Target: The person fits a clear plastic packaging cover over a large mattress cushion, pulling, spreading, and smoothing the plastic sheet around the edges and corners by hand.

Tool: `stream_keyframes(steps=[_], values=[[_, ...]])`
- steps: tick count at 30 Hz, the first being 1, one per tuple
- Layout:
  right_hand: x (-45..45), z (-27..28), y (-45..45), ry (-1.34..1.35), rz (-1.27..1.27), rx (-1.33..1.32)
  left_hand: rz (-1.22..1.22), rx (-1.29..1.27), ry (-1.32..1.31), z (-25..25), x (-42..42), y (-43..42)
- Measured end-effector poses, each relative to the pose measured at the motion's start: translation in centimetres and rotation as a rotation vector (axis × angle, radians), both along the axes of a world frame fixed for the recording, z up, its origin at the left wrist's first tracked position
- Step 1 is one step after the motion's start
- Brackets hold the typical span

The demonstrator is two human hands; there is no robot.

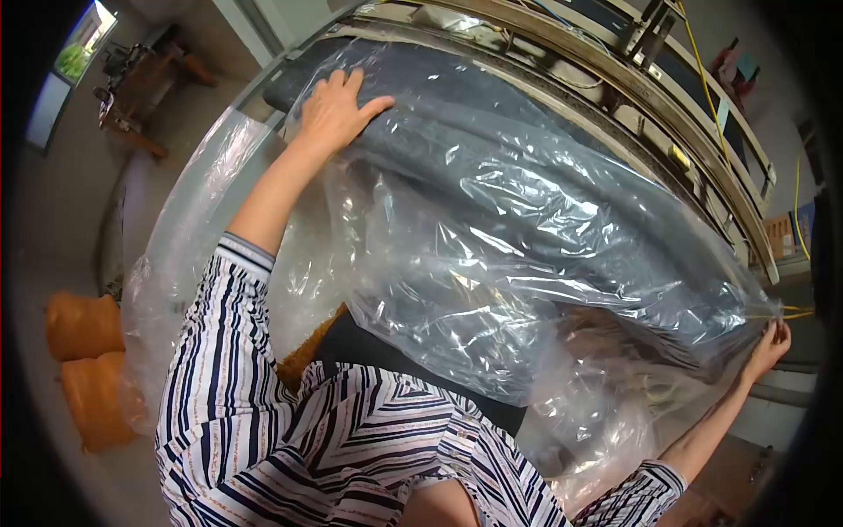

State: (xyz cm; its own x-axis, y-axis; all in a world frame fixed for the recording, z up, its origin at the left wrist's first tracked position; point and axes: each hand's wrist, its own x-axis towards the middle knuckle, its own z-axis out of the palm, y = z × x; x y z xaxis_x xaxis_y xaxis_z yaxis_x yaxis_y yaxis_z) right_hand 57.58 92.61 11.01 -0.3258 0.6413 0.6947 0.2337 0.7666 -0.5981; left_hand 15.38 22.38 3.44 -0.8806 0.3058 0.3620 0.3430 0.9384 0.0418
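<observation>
Clear plastic film (544, 220) lies over a long roll of dark fabric (421, 79) and hangs down in shiny folds in front of me. My left hand (332, 110) rests on the film near the roll's left end, its fingers spread. At the far right, my right hand (769, 350) has its fingers closed on the gathered end of the film, just below a thin yellow tie (795, 311). The dark fabric shows through the film along most of its length.
A machine frame with long rails (615, 114) runs behind the roll, with a yellow cord (702, 79) hanging over it. Orange bundles (92, 378) sit on the floor at the left. A wooden stand (149, 97) is at the upper left.
</observation>
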Motion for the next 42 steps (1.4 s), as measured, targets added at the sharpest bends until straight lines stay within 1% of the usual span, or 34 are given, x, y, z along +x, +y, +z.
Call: stream_keyframes(steps=[1, 3, 4, 5, 6, 7, 9, 10, 12, 15, 16, 17, 18, 19, 20, 21, 23, 25, 27, 28, 29, 31, 33, 35, 38, 41, 42], values=[[-0.6, -0.3, -1.9, -0.237, -0.039, 0.030, 0.050, -0.045, -0.049, 0.4, 0.1, -0.6], [-1.2, -1.5, -3.6, -0.717, -0.114, 0.092, 0.057, -0.102, -0.003, 0.6, -0.4, -1.8], [0.0, -5.2, -1.0, -0.763, -0.042, 0.210, 0.057, -0.132, 0.026, 1.0, -1.0, -2.0], [1.1, -7.4, 2.5, -1.063, -0.118, -0.003, 0.060, -0.156, 0.054, 1.3, -1.6, -2.0], [1.5, -9.0, 2.1, -1.068, -0.125, -0.006, 0.112, -0.183, -0.052, 2.3, -2.1, -1.4], [0.4, -8.6, -0.8, -1.136, -0.228, 0.059, 0.090, -0.121, -0.026, 1.1, -3.6, -1.4], [-1.3, -7.7, -6.2, -1.016, -0.387, 0.047, 0.043, -0.004, 0.034, -2.4, -6.6, -1.8], [-0.3, -7.9, -4.6, -0.920, -0.285, 0.000, 0.069, 0.070, -0.045, -2.5, -7.1, -1.9], [4.7, -9.4, 2.0, -0.717, -0.093, -0.093, 0.046, 0.078, -0.037, -2.8, -7.5, -1.8], [7.7, -10.2, 6.3, -0.639, -0.109, -0.472, 0.029, 0.104, -0.023, -2.8, -7.2, -1.7], [5.4, -8.4, 3.0, -0.858, -0.286, -0.220, 0.032, 0.109, -0.019, -2.9, -7.3, -1.6], [2.2, -5.8, -2.1, -1.105, -0.526, 0.060, 0.034, 0.112, -0.017, -3.1, -7.3, -1.5], [-1.1, -3.1, -7.1, -1.283, -0.765, 0.294, 0.028, 0.110, 0.049, -3.4, -7.5, -1.4], [-3.6, -2.2, -9.5, -0.948, -0.554, 0.482, -0.005, 0.115, 0.061, -3.1, -7.7, -1.1], [-5.5, -2.0, -10.6, -0.764, -0.308, 0.468, -0.019, 0.116, 0.069, -3.0, -7.8, -1.1], [-8.2, -2.0, -12.0, -0.580, -0.042, 0.444, 0.008, 0.097, 0.188, -3.3, -7.6, -0.8], [-13.3, -1.7, -22.6, -0.566, 0.368, 0.082, 0.001, 0.099, 0.054, -2.9, -7.4, -1.1], [-16.3, -2.5, -29.4, -0.769, 0.710, 0.144, -0.028, 0.188, 0.015, -2.8, -7.7, -1.5], [-17.6, -4.8, -32.1, -0.836, 0.669, 0.318, -0.060, 0.461, 0.196, -3.2, -8.4, -3.4], [-17.8, -5.3, -31.6, -0.859, 0.656, 0.352, -0.022, 0.573, 0.319, -3.3, -8.8, -5.4], [-18.0, -5.3, -31.3, -0.849, 0.655, 0.326, 0.013, 0.680, 0.439, -3.4, -9.1, -8.3], [-18.1, -5.3, -31.0, -0.838, 0.635, 0.255, 0.267, 0.776, 0.472, -6.2, -10.0, -14.3], [-18.0, -5.6, -30.9, -0.844, 0.602, 0.231, 0.437, 0.787, 0.279, -10.6, -10.7, -20.3], [-18.5, -5.0, -31.7, -0.881, 0.564, 0.256, 0.669, 0.666, -0.049, -15.0, -12.2, -25.1], [-19.2, -5.2, -31.9, -0.873, 0.570, 0.219, 0.910, 0.588, -0.236, -17.1, -12.7, -28.1], [-19.4, -5.4, -30.8, -0.875, 0.564, 0.223, 1.006, 0.416, -0.273, -18.2, -11.1, -29.4], [-19.5, -5.3, -30.9, -0.880, 0.549, 0.219, 0.990, 0.342, -0.158, -18.3, -10.1, -29.7]])
